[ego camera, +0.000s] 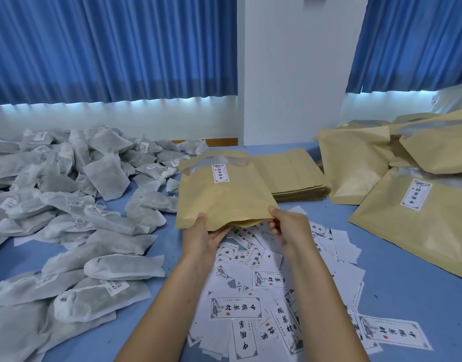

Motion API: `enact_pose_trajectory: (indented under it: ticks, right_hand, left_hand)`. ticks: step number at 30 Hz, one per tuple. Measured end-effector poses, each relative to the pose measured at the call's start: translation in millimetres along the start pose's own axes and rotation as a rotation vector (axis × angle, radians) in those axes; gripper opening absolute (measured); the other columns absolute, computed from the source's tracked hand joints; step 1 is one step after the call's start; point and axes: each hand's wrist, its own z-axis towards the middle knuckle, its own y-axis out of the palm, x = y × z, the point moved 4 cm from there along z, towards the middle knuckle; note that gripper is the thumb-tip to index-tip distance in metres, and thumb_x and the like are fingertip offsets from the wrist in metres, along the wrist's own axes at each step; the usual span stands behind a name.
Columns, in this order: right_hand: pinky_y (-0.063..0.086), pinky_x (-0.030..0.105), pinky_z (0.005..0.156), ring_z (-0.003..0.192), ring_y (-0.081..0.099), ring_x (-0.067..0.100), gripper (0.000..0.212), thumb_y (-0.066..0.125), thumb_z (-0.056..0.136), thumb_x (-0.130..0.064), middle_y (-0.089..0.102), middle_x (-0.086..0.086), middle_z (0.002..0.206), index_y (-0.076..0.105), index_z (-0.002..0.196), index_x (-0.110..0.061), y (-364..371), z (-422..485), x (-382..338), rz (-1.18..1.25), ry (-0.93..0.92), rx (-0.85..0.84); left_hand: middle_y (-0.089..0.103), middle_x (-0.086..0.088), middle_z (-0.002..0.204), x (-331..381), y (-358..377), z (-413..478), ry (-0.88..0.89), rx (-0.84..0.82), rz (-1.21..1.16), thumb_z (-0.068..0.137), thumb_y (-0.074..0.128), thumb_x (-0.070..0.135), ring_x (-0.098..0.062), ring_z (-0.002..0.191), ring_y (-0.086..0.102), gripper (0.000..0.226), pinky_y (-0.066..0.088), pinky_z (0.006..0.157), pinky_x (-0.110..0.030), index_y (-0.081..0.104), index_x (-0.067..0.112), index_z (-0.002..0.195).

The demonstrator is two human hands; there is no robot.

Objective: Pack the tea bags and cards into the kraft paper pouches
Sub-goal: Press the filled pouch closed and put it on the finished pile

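left hand (201, 239): pinching the near edge of the kraft pouch (222, 197), thumb on top, fingers underneath.
right hand (290, 226): pinching the same edge further right, thumb on top, fingers curled below.
kraft pouch: held between both hands, off the table (397, 288), and runs away from the grip. Clear window strip and white label (220, 173) are at the far end. The near edge bows slightly between the two pinches; can't tell if it is open.
cards (236, 308): loose heap right under the grip and both forearms, printed side mostly up.
tea bags (67, 205): big white pile left of the grip, nearest ones just beside the left hand.
flat pouch stack (295, 176): just beyond the grip, slightly right, partly behind the held pouch.
filled pouches (420, 210): heaped right of the grip, well apart from the right hand.
curtains (107, 48): blue, far behind.
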Motion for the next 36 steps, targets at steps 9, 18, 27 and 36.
enact_pose_trajectory:
  ticks: [9, 18, 27, 36]
  right_hand:
    - [0.038, 0.018, 0.039, 0.04, 0.044, 0.012, 0.017, 0.064, 0.084, -0.009, 0.051, 0.007, 0.055, 0.058, 0.07, -0.003, 5, -3, 6, -0.019, -0.006, 0.05]
    - [0.042, 0.021, 0.046, 0.042, 0.043, 0.012, 0.02, 0.07, 0.084, -0.012, 0.051, 0.006, 0.053, 0.058, 0.071, -0.005, 4, 3, 10, 0.023, 0.021, 0.028]
    - [0.042, 0.022, 0.048, 0.049, 0.047, 0.014, 0.017, 0.073, 0.082, -0.011, 0.055, 0.008, 0.062, 0.06, 0.073, -0.006, 9, -1, 12, -0.026, -0.008, 0.034]
    - [0.04, 0.013, 0.038, 0.034, 0.044, 0.003, 0.012, 0.07, 0.082, -0.001, 0.057, 0.005, 0.067, 0.06, 0.085, -0.005, 20, -16, 10, 0.086, 0.042, -0.036]
  left_hand:
    - [0.063, -0.011, 0.104, -11, 2, 2, -0.029, -0.03, 0.004, 0.101, 0.043, 0.012, -0.031, 0.087, 0.065, 0.016, 0.052, 0.078, -0.046, 0.046, 0.011, 0.117]
    - [0.07, -0.015, 0.1, -17, 1, 1, -0.114, -0.094, 0.096, 0.088, 0.064, 0.006, -0.031, 0.09, 0.069, 0.013, 0.057, 0.066, -0.038, 0.059, 0.005, 0.1]
    - [0.065, -0.018, 0.103, -15, -1, 6, -0.092, -0.041, 0.041, 0.089, 0.055, -0.009, -0.03, 0.087, 0.067, 0.013, 0.056, 0.06, -0.035, 0.056, 0.0, 0.098]
    - [0.067, -0.016, 0.096, -12, -2, 5, -0.058, -0.045, 0.047, 0.088, 0.055, -0.008, -0.026, 0.084, 0.067, 0.013, 0.054, 0.067, -0.033, 0.057, 0.0, 0.098]
